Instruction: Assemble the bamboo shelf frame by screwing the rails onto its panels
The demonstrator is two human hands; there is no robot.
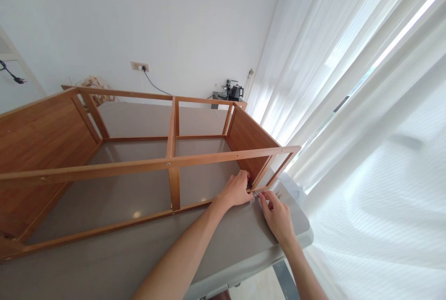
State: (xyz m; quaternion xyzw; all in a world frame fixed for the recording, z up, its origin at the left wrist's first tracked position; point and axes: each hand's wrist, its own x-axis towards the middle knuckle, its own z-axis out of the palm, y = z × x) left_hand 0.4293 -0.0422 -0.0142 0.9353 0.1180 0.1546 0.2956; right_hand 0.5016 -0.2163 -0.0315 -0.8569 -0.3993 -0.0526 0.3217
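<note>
A wooden shelf frame (209, 155) with slats and side panels lies on a table with a grey cover. My left hand (238, 189) is closed around its lower front rail near the right corner, thumb and fingers on either side. Just to the right, my right hand (277, 214) pinches a small metal piece (256, 194) against the outer side of that rail. Fingers partly hide this piece, and I cannot tell if it is a screw or a key. A few small metal screws (278, 194) lie on the cover beyond my right hand.
The grey table cover (216, 253) drops over a rounded edge at the front right. White curtains (365, 165) hang close along the right side. Behind the frame stand a black kettle (237, 91) and a wall socket (140, 66) with cords plugged in.
</note>
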